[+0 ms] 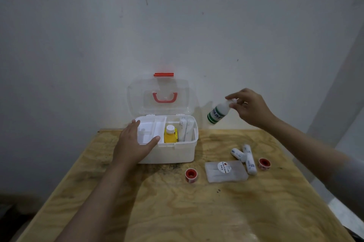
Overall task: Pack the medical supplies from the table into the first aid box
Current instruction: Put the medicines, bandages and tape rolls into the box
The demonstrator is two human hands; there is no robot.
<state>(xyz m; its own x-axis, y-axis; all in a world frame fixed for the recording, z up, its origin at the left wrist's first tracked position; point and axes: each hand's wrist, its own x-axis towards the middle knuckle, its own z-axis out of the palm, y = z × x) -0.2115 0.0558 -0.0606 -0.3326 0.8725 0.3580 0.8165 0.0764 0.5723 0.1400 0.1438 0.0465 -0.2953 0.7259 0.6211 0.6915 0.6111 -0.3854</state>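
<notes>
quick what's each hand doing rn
Left hand: open, resting on the first aid box rim, holding nothing.
Right hand: closed on the white bottle, held above the table.

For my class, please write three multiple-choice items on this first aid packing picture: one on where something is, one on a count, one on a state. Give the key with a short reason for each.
1. Where is the white bottle with green bands?
A. inside the box
B. held in the air by the right hand, to the right of the box
C. lying on the table

2. How many red-centred tape rolls lie on the table?
A. one
B. two
C. four

3. What state is the first aid box in?
A. lid raised, box open
B. lid shut and latched
C. lid taken off and laid flat on the table

Key:
1 B, the fingers pinch its cap end clear of the table.
2 B, one roll sits in front of the box, the other at the far right.
3 A, the clear lid stands upright behind the open tray, and the left hand rests on the box rim.
</notes>
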